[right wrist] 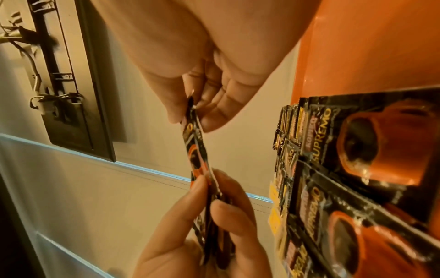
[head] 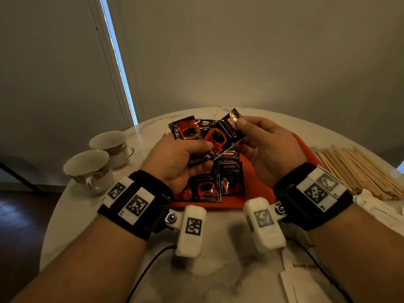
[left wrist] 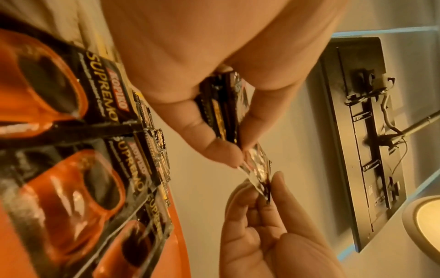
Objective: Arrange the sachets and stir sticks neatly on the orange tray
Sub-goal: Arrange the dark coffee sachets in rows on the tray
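1. Two bare hands were up above the flat orange plastic tray (head: pixel 260 193), sharing one shiny black coffee sachet with a red cup picture (head: pixel 220 138).
2. The left hand (head: pixel 177 162) pinched its low end and held a few more black sachets (head: pixel 188 130).
3. The right hand (head: pixel 264 145) pinched its top corner with thumb and fingers.
4. More black coffee sachets (head: pixel 231 178) lay flat on the tray.
5. The thin pale wooden stir sticks (head: pixel 358 169) lay in a pile on the round white marble table (head: pixel 218 278), at 3 o'clock from the tray.
6. Two white china cups (head: pixel 98 158) stood at 9 o'clock.
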The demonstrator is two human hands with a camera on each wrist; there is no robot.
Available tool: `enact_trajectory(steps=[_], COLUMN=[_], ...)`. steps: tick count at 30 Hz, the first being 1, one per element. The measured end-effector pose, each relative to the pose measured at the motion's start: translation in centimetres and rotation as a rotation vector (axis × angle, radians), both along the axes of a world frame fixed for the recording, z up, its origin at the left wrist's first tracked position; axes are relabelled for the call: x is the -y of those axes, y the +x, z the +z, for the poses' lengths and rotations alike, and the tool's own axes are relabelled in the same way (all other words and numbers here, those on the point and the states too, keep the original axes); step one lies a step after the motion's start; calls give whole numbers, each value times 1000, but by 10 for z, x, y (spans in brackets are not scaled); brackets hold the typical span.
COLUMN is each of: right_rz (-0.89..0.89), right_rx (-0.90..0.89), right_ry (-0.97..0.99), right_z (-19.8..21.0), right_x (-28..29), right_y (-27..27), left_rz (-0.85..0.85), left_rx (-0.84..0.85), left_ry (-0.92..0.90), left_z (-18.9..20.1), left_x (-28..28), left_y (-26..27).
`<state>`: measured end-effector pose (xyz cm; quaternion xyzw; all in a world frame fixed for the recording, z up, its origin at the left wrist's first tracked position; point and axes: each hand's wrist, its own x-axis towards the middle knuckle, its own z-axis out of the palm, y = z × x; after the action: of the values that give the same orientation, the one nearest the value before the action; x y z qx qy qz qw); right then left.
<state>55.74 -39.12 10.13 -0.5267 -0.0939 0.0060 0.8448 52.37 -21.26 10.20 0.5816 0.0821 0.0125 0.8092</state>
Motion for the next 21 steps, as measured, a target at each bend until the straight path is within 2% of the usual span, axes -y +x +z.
enact_trajectory(steps=[3,5,9,12,15,21], right_rz=[12,-55,-182,-114,-41,17], right_rx=[-1,0,-139,-254,-290,-307], right_ry=[-54,-93,-197,-470,-677,-712], right_z=[-1,-1,-2,-6,-10,-17], right_x=[1,4,18,26,28,21], right_y=[1,4,13,16,14,11], left_rz=[40,30,79,123,126,121], left_rx=[-8,-21,-29,-24,-23,-23], left_ry=[-22,-7,-13,-13,-5,8], left_z=[0,0,-1,-2,-3,-3], left_x=[-2,-3,-8,-12,-12,-12], left_y=[2,3,5,9,9,9])
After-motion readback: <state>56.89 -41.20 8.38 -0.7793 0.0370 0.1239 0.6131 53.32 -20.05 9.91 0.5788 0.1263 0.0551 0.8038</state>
